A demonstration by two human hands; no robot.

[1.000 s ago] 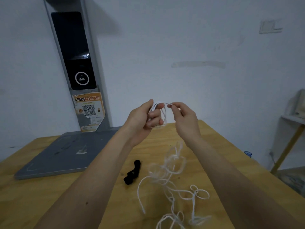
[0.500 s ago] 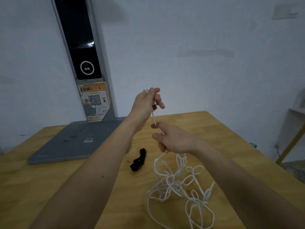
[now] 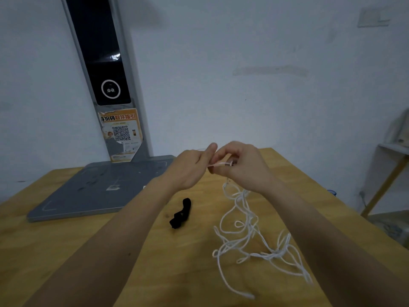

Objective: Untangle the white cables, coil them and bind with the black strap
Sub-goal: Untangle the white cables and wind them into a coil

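Note:
A tangle of white cables (image 3: 247, 235) lies in loose loops on the wooden table (image 3: 66, 251), right of centre. One strand rises from it to my hands, which meet above the table. My left hand (image 3: 192, 167) pinches the cable's end between thumb and fingers. My right hand (image 3: 241, 165) has its fingers curled round the same short stretch of cable beside it. The black strap (image 3: 181, 213) lies crumpled on the table, below my left wrist and left of the tangle.
A grey flat base (image 3: 95, 187) with a tall slanted post (image 3: 104, 74), bearing a dark screen and an orange QR sticker, stands at the back left against the white wall. A white shelf with a wooden leg (image 3: 385, 182) is off the table's right edge.
My hands have come together again at the same height; half a second ago the left was raised and the right lower. The tangle has spread out to the right on the table.

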